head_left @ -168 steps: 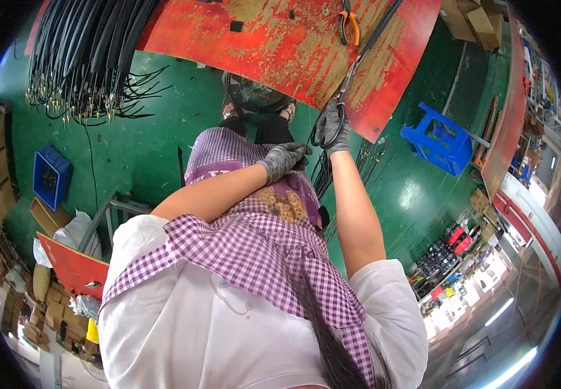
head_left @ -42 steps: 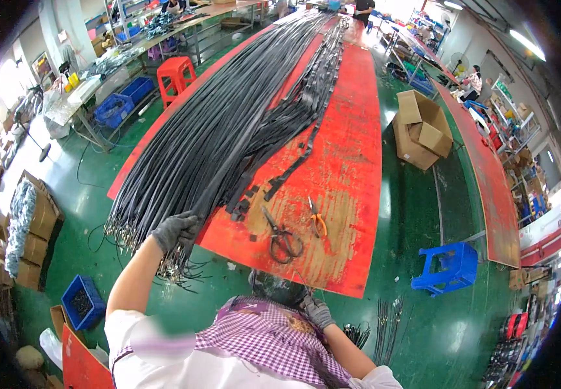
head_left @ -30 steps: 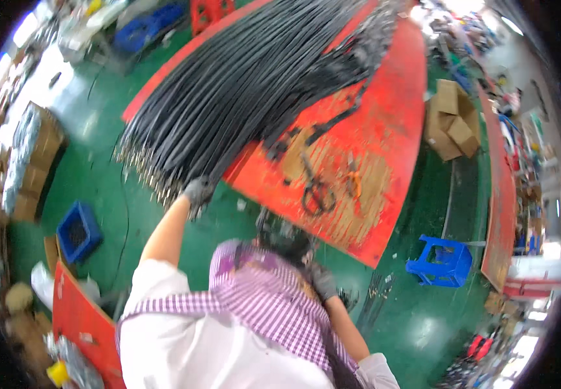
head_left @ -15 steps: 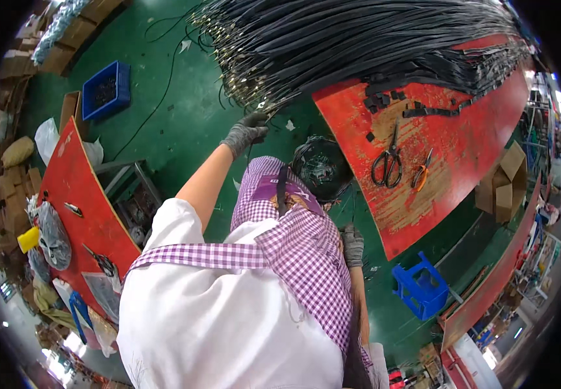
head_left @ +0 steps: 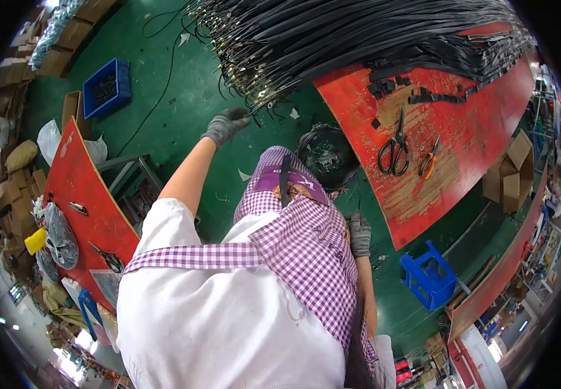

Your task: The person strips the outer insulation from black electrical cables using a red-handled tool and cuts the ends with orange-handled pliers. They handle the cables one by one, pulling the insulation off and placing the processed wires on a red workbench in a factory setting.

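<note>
A thick spread of long black cables (head_left: 358, 42) is laid along the far side of a worn red worktop (head_left: 452, 146). Their smooth, dull lengths are packed nearly parallel; at the left, past the worktop's edge, they are frayed into thin dark leads tipped with small gold- and silver-coloured metal ends. The gloved left hand (head_left: 227, 126) is held just beside these tips; whether its fingers are closed on one cannot be told. The gloved right hand (head_left: 359, 235) is lowered beside the checked apron (head_left: 309, 249), its fingers' state likewise unclear.
</note>
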`<state>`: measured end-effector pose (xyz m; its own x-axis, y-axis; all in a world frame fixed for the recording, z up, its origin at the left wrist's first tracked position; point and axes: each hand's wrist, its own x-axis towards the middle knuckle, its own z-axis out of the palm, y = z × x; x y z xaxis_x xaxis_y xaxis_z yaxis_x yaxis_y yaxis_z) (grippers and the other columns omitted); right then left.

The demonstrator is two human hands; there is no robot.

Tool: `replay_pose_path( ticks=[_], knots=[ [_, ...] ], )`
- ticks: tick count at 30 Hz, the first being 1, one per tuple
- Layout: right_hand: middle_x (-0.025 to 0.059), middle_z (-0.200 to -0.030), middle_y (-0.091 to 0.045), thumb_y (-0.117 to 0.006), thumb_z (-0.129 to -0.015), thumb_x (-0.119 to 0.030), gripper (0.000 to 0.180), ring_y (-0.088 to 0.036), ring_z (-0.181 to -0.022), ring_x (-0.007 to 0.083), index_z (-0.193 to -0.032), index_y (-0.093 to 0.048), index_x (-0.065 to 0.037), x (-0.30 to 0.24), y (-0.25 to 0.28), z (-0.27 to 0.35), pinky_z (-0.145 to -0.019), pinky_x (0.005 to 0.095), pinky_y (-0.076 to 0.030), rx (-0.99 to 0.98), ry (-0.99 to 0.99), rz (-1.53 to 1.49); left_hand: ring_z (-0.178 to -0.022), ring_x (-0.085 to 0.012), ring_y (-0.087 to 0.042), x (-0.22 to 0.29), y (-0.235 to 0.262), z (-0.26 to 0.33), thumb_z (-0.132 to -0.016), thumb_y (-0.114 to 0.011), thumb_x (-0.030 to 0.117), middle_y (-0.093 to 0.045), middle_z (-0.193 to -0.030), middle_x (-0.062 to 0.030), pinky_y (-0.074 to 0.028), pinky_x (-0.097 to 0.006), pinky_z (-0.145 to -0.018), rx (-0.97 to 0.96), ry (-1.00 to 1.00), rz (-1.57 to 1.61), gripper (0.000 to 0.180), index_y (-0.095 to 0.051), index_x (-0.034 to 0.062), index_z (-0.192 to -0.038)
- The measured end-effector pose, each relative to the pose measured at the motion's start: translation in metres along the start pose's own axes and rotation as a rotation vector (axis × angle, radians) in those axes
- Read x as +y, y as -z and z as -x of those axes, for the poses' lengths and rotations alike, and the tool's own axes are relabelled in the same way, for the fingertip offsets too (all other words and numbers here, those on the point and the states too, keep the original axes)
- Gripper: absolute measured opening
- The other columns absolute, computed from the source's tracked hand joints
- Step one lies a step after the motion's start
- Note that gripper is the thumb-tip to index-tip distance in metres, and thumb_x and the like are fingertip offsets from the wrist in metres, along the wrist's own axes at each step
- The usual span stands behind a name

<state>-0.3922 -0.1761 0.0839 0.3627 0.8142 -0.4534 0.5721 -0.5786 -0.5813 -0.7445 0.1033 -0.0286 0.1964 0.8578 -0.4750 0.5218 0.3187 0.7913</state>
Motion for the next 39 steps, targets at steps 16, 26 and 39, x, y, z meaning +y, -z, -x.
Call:
replay_pose_path(
  ticks=[16,26,39],
  knots=[
    [0.0168,-0.074,-0.055,-0.039,-0.084,-0.032,0.036,-0.05,-0.067,0.0291,-0.081,-0.055,0.0,0.016,-0.003,0.008,-0.061,0.0359,-0.04,-0.01,-0.153,-0.126,-0.084,-0.0302,-0.057,0.165,-0.072,-0.105,-0.071,-0.056,0.034,-0.06,-0.087,-0.0152,-0.046,-0.039,-0.071,-0.123,-0.238,-1.12,0.033,-0.06,0.0058,-0.089],
    [0.0092,-0.069,-0.054,-0.038,-0.086,-0.029,0.034,-0.048,-0.062,0.0177,-0.075,-0.055,-0.002,0.035,-0.013,0.015,-0.061,0.0295,-0.039,0.12,0.005,-0.171,-0.067,-0.0248,-0.059,0.194,-0.041,-0.097,-0.071,-0.054,0.036,-0.059,-0.07,-0.014,-0.047,-0.035,-0.061,-0.546,-0.322,-1.396,0.036,-0.062,0.0021,-0.074],
    [0.011,-0.065,-0.051,-0.033,-0.087,-0.029,0.036,-0.049,-0.061,0.021,-0.075,-0.054,-0.002,-0.001,-0.008,0.005,-0.059,0.0326,-0.038,0.026,0.023,-0.164,-0.078,-0.029,-0.057,0.166,-0.017,-0.044,-0.074,-0.049,0.031,-0.059,-0.087,-0.0135,-0.046,-0.037,-0.068,-0.251,-0.281,-1.155,0.033,-0.06,0.0057,-0.091]
  ],
)
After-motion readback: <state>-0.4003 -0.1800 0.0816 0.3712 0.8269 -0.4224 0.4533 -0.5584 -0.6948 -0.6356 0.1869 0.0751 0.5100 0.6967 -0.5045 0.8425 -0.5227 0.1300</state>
